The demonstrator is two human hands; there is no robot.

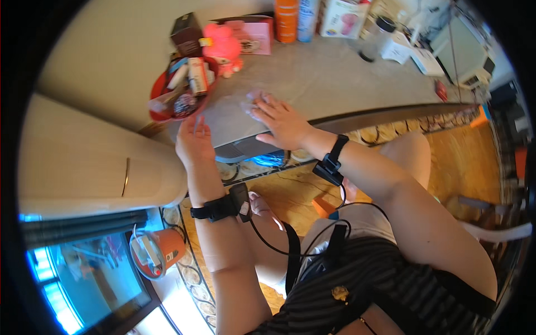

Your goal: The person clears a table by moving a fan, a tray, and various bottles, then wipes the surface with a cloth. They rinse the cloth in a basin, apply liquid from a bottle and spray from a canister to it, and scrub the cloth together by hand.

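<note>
So the red basket (158,89) is sitting at the left end of the grey bench (329,75), crammed with small stuff, including a little white box (198,77). The left hand (195,142) is right up at the basket's near edge, fingers a bit curled. Can't tell if that grip is actually pinching the rim or just resting by it. The right hand (283,121) is off to the right of the basket, palm down, its grip loose with the fingers stretched out over a pale crumpled thing (252,105), too blurry to name, on the bench. A pink toy (223,47) is just right of the basket, a dark box (187,36) right behind it, and an orange can (286,22) farther right.
</note>
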